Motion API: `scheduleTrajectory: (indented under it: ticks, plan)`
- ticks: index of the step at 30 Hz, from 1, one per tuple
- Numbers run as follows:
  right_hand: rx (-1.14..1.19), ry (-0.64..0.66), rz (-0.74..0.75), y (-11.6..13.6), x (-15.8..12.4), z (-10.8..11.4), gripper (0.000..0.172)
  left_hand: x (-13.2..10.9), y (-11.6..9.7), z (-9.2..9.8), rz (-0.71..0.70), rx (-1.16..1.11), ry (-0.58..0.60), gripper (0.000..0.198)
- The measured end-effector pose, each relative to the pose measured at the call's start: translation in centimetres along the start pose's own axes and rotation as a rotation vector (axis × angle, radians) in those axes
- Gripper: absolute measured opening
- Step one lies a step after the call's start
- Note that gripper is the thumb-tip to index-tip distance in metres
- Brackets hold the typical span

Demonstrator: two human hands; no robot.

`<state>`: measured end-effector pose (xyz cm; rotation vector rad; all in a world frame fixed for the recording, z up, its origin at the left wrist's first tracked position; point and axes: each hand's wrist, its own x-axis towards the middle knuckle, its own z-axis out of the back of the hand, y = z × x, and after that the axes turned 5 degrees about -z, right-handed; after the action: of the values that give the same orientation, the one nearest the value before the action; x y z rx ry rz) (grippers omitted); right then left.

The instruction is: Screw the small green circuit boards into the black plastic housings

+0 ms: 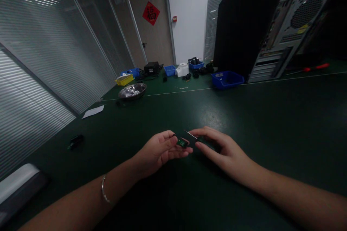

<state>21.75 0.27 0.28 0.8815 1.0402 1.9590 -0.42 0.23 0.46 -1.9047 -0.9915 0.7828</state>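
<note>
My left hand [165,148] pinches a small green circuit board [181,143] between thumb and fingers, just above the table. Close by on its right, my right hand [217,146] is closed around a small screwdriver [192,135]. The thin metal shaft points up and left toward the board, with a small gap between them. Most of the screwdriver's dark handle is hidden by my fingers. A bracelet circles my left wrist.
On the green table [130,126] lies a small dark part [76,140] at left. Farther back are a metal dish [132,91], a blue tray [227,80], a yellow tray [124,79] and a computer case [244,29]. A grey-and-white object [20,184] sits at the near left.
</note>
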Motion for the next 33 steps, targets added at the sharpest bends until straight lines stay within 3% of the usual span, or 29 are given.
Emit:
scheduleTrajectory:
  ticks: [4,8,10,14,18,28,33]
  plan:
    - [0.011,0.028,0.066,0.19,-0.04,-0.05,0.027,-0.03,0.08,-0.14,-0.053,-0.066,-0.056,0.026]
    - [-0.013,0.06,0.103,0.2,0.02,-0.01,0.033,0.15,0.47,0.18,-0.086,-0.056,-0.092,0.019]
    - [-0.022,0.056,0.093,0.13,0.1,-0.02,0.033,0.2,0.56,0.32,-0.084,-0.044,-0.085,0.02]
    - [-0.02,0.032,0.066,-0.07,0.24,-0.12,0.033,0.15,0.42,0.08,-0.049,-0.005,-0.066,0.041]
    - [-0.006,0.037,0.047,-0.13,0.29,-0.17,0.034,0.17,0.35,-0.23,-0.031,-0.081,-0.045,0.028]
    - [-0.025,0.062,0.071,-0.34,0.15,-0.21,0.034,-0.15,0.17,-0.06,0.031,0.048,0.022,0.045]
    - [-0.035,0.051,0.067,-0.16,0.16,-0.14,0.035,-0.11,0.07,0.16,0.036,0.043,0.058,0.041]
